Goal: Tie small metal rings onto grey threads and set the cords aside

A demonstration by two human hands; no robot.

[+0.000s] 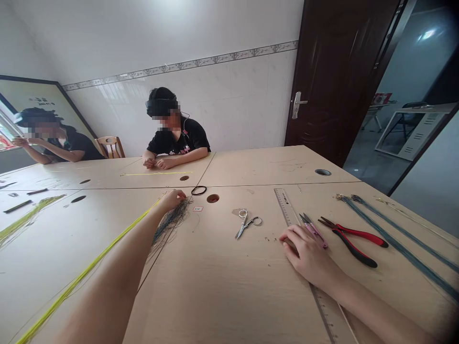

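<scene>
My left hand (174,198) reaches out to the far end of a bundle of dark blue-grey threads (171,223), its fingertips closed at the strands. Part of the bundle is hidden behind my forearm. My right hand (304,251) lies over a clear ruler (285,203), fingers loosely bent and the thumb apart, with no object lifted. Just beyond its knuckles are pink thread snips (315,231). Red-and-black pliers (353,239) rest to the right. Small silver scissors (244,224) lie between my two hands.
Yellow-green threads (118,241) run along my left forearm; another such bundle (32,217) lies far left. Blue strands (394,234) stretch along the right. A black ring (199,190) sits near a table hole (213,198). Two people sit across the table (229,286).
</scene>
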